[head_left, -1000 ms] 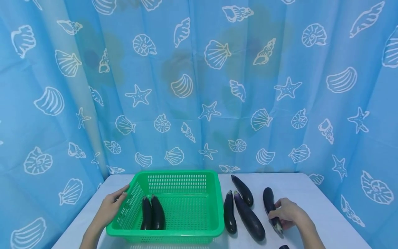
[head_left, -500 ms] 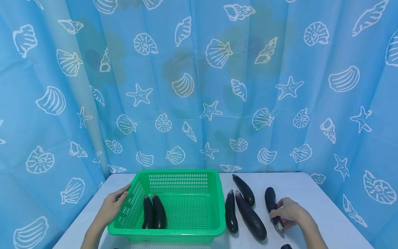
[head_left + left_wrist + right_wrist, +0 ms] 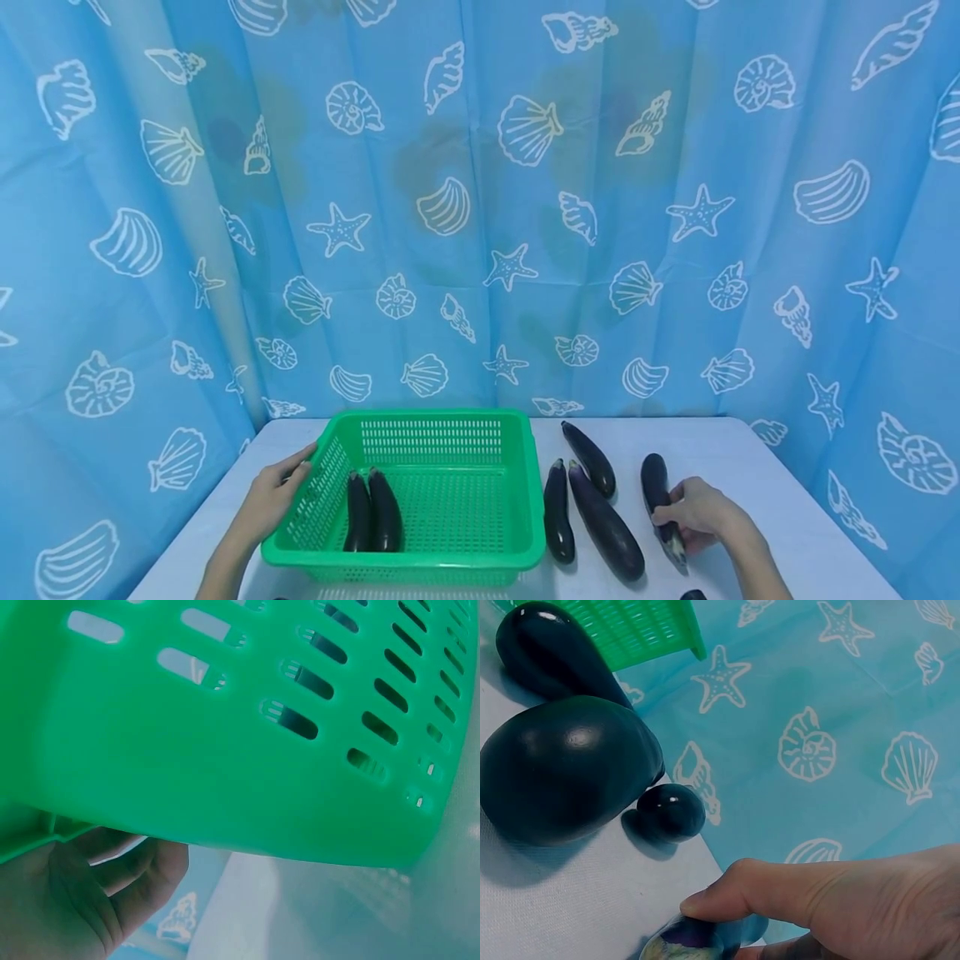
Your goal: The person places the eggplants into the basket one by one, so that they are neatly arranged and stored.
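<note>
My left hand (image 3: 266, 504) grips the left rim of a green plastic basket (image 3: 405, 561); in the left wrist view its fingers curl at the basket's edge. Two dark eggplants (image 3: 386, 512) lie side by side in the left part of the basket. On the right side of the table, my right hand (image 3: 699, 510) holds another eggplant (image 3: 654, 482) between thumb and fingers, near its stem end, which points toward me. In the right wrist view, the thumb presses on this eggplant (image 3: 686, 943), whose lower part is cut off by the frame.
Between basket and right hand, three eggplants lie on the white table (image 3: 712, 442): a slim one (image 3: 557, 512), a thick one (image 3: 606, 525) and one farther back (image 3: 589, 457). A dark end (image 3: 693, 595) shows at the bottom edge. A blue shell-print curtain (image 3: 465, 208) surrounds the table.
The head view has shifted slightly. Both hands keep their places on the basket rim and the eggplant.
</note>
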A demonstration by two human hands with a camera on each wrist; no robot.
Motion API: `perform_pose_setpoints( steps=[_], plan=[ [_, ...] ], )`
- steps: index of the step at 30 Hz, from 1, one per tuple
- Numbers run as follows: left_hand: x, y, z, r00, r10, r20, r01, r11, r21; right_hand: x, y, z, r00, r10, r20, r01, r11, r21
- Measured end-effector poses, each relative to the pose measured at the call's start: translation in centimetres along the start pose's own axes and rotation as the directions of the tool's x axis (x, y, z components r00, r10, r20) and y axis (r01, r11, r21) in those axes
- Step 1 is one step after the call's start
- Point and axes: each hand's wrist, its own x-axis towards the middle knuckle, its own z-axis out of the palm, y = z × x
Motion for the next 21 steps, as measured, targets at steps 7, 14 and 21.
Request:
perform_pose_setpoints(
  steps=[7,14,21],
  plan=[
    [0.0,-0.2,0.1,1.0,0.006,-0.001,-0.006,1.0,0.001,-5.3,-2.6,-0.6,1.0,-0.009,0.001,0.009,1.0,0.0],
    [-0.1,-0.3,0.1,1.0,0.026,-0.015,-0.026,1.0,0.007,-8.0,-3.8,-1.2,0.999,-0.044,0.027,0.043,0.999,0.025],
    [0.1,-0.3,0.1,1.0,0.023,-0.018,-0.023,1.0,0.006,-7.7,-3.9,-1.5,0.999,-0.041,0.031,0.04,0.998,0.038]
  ],
)
